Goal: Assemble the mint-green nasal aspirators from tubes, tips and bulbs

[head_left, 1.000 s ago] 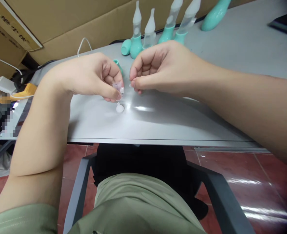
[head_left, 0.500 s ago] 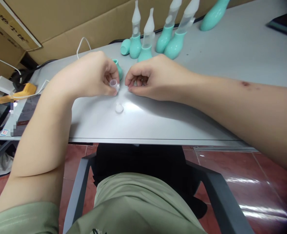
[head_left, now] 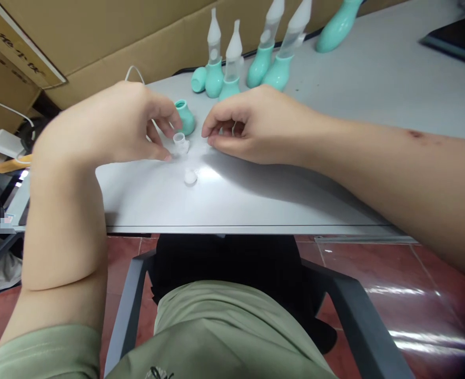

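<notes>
On the desk stands a small clear plastic tube (head_left: 180, 143) with a short side spout. My left hand (head_left: 137, 123) is just left of it, thumb and fingers apart, holding nothing. Behind the tube, close to my left fingertips, is a teal squeeze bulb (head_left: 185, 118) with its open neck up. My right hand (head_left: 242, 123) hovers to the right of the tube, thumb and index finger pinched together. Whatever sits in that pinch, if anything, is too small to make out. A small white round cap (head_left: 190, 178) lies nearer to me on the desk.
Several teal bulb aspirators with white tips (head_left: 234, 50) stand along the cardboard wall (head_left: 137, 31). Another teal bulb (head_left: 337, 30) is farther right, near a dark flat object (head_left: 455, 41). A white charger plug (head_left: 5, 142) and cables are at the left. The desk's front edge (head_left: 224, 229) runs before me.
My left hand has let go of the clear tube and moved left, its fingers spreading. The tube now stands by itself. My right hand stays pinched in about the same place.
</notes>
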`<state>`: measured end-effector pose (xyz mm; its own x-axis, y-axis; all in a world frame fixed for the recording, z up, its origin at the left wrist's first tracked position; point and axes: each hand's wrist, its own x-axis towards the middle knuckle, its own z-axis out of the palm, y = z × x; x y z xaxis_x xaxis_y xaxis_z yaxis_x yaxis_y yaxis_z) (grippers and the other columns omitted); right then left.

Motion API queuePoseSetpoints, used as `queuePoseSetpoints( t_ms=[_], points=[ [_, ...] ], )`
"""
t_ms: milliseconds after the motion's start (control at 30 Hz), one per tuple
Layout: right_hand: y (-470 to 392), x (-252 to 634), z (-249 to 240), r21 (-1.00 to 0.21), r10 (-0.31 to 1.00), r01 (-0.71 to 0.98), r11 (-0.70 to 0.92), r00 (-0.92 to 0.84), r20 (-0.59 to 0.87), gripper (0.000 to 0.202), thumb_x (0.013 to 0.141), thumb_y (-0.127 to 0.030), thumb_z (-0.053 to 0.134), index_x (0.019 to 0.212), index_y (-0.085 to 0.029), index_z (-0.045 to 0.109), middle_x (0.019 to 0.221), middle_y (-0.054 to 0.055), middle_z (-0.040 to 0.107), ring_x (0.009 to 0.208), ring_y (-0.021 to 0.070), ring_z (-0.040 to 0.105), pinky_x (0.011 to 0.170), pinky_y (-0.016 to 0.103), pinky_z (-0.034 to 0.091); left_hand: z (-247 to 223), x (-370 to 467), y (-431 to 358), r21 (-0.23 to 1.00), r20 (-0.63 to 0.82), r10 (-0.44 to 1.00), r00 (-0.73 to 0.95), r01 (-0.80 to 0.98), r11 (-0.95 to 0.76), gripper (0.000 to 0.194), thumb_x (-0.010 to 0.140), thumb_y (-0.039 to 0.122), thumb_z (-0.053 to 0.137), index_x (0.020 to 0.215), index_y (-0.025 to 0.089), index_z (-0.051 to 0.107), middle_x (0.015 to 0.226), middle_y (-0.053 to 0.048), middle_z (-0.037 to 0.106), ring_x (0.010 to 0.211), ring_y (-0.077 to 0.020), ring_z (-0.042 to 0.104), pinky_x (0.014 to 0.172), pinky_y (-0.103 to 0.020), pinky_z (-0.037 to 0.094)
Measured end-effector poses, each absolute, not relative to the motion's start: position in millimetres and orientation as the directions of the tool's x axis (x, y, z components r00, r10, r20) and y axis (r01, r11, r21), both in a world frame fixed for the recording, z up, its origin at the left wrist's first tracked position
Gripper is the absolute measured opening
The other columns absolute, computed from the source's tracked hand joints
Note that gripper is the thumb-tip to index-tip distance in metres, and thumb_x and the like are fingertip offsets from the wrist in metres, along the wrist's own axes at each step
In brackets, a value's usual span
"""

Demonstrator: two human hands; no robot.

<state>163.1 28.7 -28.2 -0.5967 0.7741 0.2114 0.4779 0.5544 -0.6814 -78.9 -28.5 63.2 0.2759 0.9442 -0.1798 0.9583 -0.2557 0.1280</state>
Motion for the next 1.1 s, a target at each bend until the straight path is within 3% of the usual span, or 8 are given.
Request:
queuePoseSetpoints(
  t_ms=[133,267,367,467,633,733,900,1100],
  points=[
    [28.7,163.1,-28.6,-0.68,0.762,0.461,0.571,-0.606,0.228,0.025,0.096,0.001,0.084,0.089,-0.023,0.085,0.079,-0.004,0.071,0.078,0.0103,0.058,0.072,0.026,0.042,71.7,-80.8,-39.7,0.099,-0.064,0.961,0.268,0.96,-0.261,0.044,0.093,0.045,0.089,0.131,0.023,0.089,0.115,-0.003,0.087,0.098,-0.0231,0.078,0.108,-0.041,0.056],
    [30.2,165.4,-31.8,-0.681,0.729,0.405,0.611,-0.623,0.284,0.024,0.096,-0.001,0.083,0.089,-0.024,0.084,0.078,-0.004,0.071,0.078,0.0116,0.059,0.067,0.026,0.04,74.3,-74.6,-49.2,0.253,0.008,0.945,0.326,0.914,-0.317,0.046,0.094,0.056,0.085,0.129,0.026,0.089,0.107,-0.005,0.087,0.094,-0.0249,0.078,0.097,-0.042,0.056],
    [32.5,166.3,-33.0,-0.669,0.711,0.392,0.631,-0.637,0.297,0.027,0.098,-0.001,0.08,0.086,-0.025,0.082,0.078,-0.003,0.072,0.077,0.0109,0.06,0.064,0.024,0.042,69.1,-67.8,-48.2,0.314,-0.097,0.918,0.386,0.887,-0.339,0.039,0.094,0.061,0.088,0.119,0.031,0.093,0.096,-0.004,0.086,0.087,-0.0252,0.075,0.091,-0.043,0.057],
    [34.4,165.6,-31.1,-0.652,0.706,0.409,0.639,-0.648,0.285,0.033,0.098,0.002,0.078,0.081,-0.026,0.08,0.074,-0.002,0.07,0.076,0.0093,0.06,0.063,0.022,0.044,58.4,-63.4,-41.1,0.269,-0.275,0.872,0.406,0.903,-0.336,0.036,0.09,0.061,0.093,0.115,0.036,0.095,0.095,-0.002,0.088,0.085,-0.0275,0.078,0.087,-0.043,0.057],
    [33.3,167.1,-28.3,-0.612,0.689,0.424,0.668,-0.663,0.292,0.032,0.097,0.001,0.081,0.079,-0.025,0.078,0.073,-0.003,0.07,0.074,0.008,0.059,0.061,0.022,0.042,46.6,-59.4,-36.0,0.184,-0.341,0.844,0.413,0.91,-0.371,0.018,0.099,0.047,0.08,0.098,0.035,0.093,0.1,0.0,0.091,0.087,-0.0268,0.079,0.089,-0.043,0.054],
    [32.0,172.0,-29.9,-0.598,0.655,0.391,0.7,-0.685,0.319,0.024,0.098,-0.002,0.077,0.085,-0.022,0.08,0.075,-0.005,0.071,0.075,0.0081,0.06,0.069,0.023,0.045,47.0,-55.3,-38.1,0.166,-0.379,0.824,0.421,0.907,-0.387,0.015,0.098,0.037,0.077,0.1,0.03,0.09,0.099,0.001,0.091,0.085,-0.0236,0.08,0.085,-0.039,0.054],
    [30.6,177.7,-32.7,-0.594,0.6,0.32,0.738,-0.715,0.359,0.023,0.099,-0.003,0.076,0.088,-0.021,0.081,0.077,-0.005,0.072,0.074,0.011,0.059,0.076,0.03,0.046,47.1,-49.7,-39.6,0.187,-0.417,0.784,0.46,0.887,-0.422,0.031,0.098,0.026,0.074,0.121,0.031,0.093,0.102,0.003,0.093,0.086,-0.0213,0.083,0.079,-0.035,0.056],
    [32.6,174.2,-32.2,-0.69,0.618,0.25,0.679,-0.703,0.353,0.028,0.094,0.004,0.079,0.083,-0.021,0.081,0.073,-0.005,0.072,0.069,0.0099,0.06,0.068,0.029,0.044,49.6,-52.1,-42.7,0.211,-0.359,0.771,0.526,0.851,-0.482,0.022,0.1,0.019,0.074,0.104,0.022,0.095,0.09,0.0,0.09,0.074,-0.018,0.075,0.076,-0.036,0.053]
  ],
)
